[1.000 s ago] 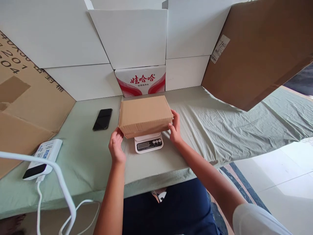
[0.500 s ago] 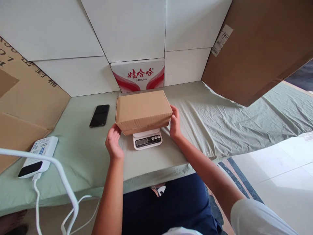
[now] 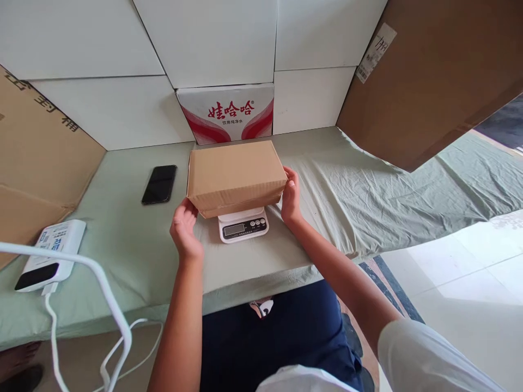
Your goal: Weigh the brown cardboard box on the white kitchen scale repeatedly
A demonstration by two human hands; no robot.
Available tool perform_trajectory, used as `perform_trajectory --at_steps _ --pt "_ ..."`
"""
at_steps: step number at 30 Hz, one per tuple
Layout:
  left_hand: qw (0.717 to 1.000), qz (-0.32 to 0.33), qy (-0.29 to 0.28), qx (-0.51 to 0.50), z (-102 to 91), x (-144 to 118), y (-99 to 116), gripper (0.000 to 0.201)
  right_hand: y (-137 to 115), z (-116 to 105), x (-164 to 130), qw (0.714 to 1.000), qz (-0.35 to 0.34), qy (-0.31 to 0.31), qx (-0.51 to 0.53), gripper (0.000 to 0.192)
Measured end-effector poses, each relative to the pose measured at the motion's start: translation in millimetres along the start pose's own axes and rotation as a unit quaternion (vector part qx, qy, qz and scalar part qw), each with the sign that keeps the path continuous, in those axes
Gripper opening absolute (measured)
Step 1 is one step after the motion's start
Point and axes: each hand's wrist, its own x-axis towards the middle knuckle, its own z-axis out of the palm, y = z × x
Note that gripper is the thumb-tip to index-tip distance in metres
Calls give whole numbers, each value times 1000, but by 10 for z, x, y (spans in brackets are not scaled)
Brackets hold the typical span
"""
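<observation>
A closed brown cardboard box (image 3: 237, 169) sits over a small white kitchen scale (image 3: 244, 231), whose display and buttons show at the front. My left hand (image 3: 186, 228) is at the box's lower left corner, its fingertips partly out of sight beneath the edge. On the opposite end, my right hand (image 3: 290, 196) lies against the short side, with some fingers hidden behind it. Between them the hands hold the box. No digits can be made out on the display.
A black phone (image 3: 159, 184) lies left of the box, and a white power bank (image 3: 53, 255) with white cables (image 3: 107, 296) is farther left. Behind stands a red-and-white carton (image 3: 229, 114). Large cardboard panels (image 3: 425, 81) flank the green-cloth table (image 3: 327, 179).
The whole view has shifted slightly, so everything appears a little higher and more to the left. Both hands keep their places at the box, which stays over the scale.
</observation>
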Motion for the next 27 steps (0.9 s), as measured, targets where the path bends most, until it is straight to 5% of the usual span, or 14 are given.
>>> perform_trajectory --at_steps 27 --pt "1000 6 -19 15 12 -15 8 76 -26 17 -7 1000 -12 -18 -15 51"
